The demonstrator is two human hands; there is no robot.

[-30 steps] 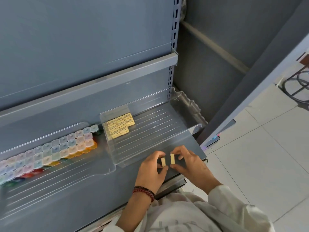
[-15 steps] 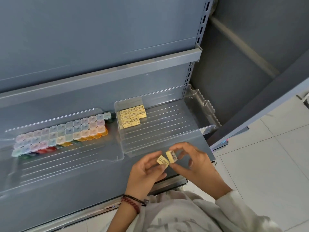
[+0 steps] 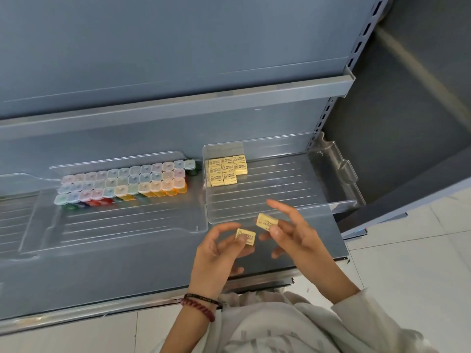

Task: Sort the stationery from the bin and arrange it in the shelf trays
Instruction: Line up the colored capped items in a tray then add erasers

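My left hand [image 3: 216,253] pinches a small yellow eraser [image 3: 245,236] between thumb and fingers, printed face up. My right hand [image 3: 293,233] pinches a second yellow eraser [image 3: 266,221] just to its right, index finger stretched out. Both hands hover over the grey shelf [image 3: 153,271], in front of the right clear tray [image 3: 280,210]. Several matching yellow erasers [image 3: 226,170] lie in rows at that tray's back left corner. The bin is out of view.
A left clear tray [image 3: 127,225] holds several rows of small pastel-capped containers [image 3: 122,184]. An upper shelf lip [image 3: 178,103] runs above. White floor tiles [image 3: 420,263] lie to the right, and a dark gap opens beside the shelving.
The erasers were held on edge close together; both are now turned printed face up and slightly apart. The view has shifted left, so the trays sit further right.
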